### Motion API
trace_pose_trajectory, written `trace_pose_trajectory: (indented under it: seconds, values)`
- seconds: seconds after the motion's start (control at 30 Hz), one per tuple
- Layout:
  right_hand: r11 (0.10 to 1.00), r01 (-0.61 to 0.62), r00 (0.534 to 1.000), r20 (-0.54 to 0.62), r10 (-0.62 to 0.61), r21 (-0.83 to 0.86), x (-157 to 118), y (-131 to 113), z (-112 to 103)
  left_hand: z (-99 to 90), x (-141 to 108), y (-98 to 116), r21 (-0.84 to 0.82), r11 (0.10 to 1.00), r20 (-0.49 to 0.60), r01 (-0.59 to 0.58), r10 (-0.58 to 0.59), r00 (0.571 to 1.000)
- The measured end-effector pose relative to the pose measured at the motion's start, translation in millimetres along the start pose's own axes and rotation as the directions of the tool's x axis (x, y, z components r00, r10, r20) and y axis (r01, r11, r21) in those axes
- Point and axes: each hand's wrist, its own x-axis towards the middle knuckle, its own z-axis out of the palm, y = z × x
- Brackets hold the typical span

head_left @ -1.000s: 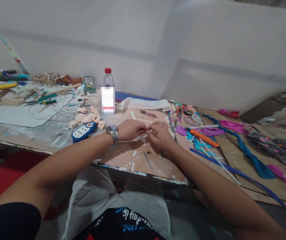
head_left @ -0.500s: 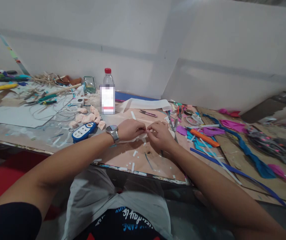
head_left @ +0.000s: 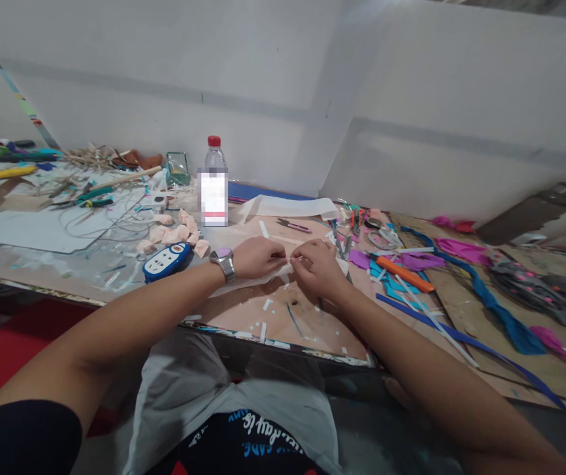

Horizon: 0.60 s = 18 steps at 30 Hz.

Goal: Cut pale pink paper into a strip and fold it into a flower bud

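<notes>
My left hand (head_left: pixel 259 257), with a metal watch (head_left: pixel 224 264) at its wrist, has its fingers and thumb pinched together over the table. Close to its right, my right hand (head_left: pixel 318 265) is closed too, thumb against the fingers. A narrow gap parts the fingertips. Between and beneath the hands runs a thin piece of white paper (head_left: pixel 243 284), whose edge seems to be in both pinches. The fingers hide much of it. Small white scraps (head_left: pixel 266 304) lie on the board just below. Tweezers (head_left: pixel 293 225) rest behind the hands.
A red-capped bottle (head_left: pixel 214 158) stands at the back, near a blue-and-white power socket (head_left: pixel 167 262) and peach foam lumps (head_left: pixel 177 233). A white paper sheet (head_left: pixel 293 207) lies by the wall. To the right are an orange cutter (head_left: pixel 404 273) and a blue strip (head_left: pixel 481 349).
My left hand has shifted slightly left, so the gap between the two hands' fingertips is a little wider. My right hand stays nearly where it was.
</notes>
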Motion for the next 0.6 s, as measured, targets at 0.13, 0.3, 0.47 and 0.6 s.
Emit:
trace_pose_trajectory:
  seconds: [0.13, 0.3, 0.47, 0.6]
  values:
    - [1.000, 0.008, 1.000, 0.000, -0.008, 0.008, -0.5, -2.1, -1.1, 0.5, -0.2, -0.2, -0.010, 1.000, 0.011, 0.008, -0.008, 1.000]
    - [0.999, 0.027, 1.000, 0.002, -0.027, 0.018, -1.4, -5.4, -2.8, 0.6, 0.2, -1.0, -0.038, 0.999, 0.020, 0.006, -0.006, 1.000]
    - [0.999, 0.035, 0.999, -0.019, -0.034, 0.019, -1.2, -4.7, -2.9, -1.5, 1.0, -1.1, -0.071, 0.997, 0.061, 0.005, 0.000, 0.998]
    - [0.998, 0.056, 0.998, -0.013, -0.056, 0.024, -1.3, -4.7, -3.1, -3.7, 1.0, 0.8, -0.095, 0.995, 0.089, 0.012, -0.003, 0.996]
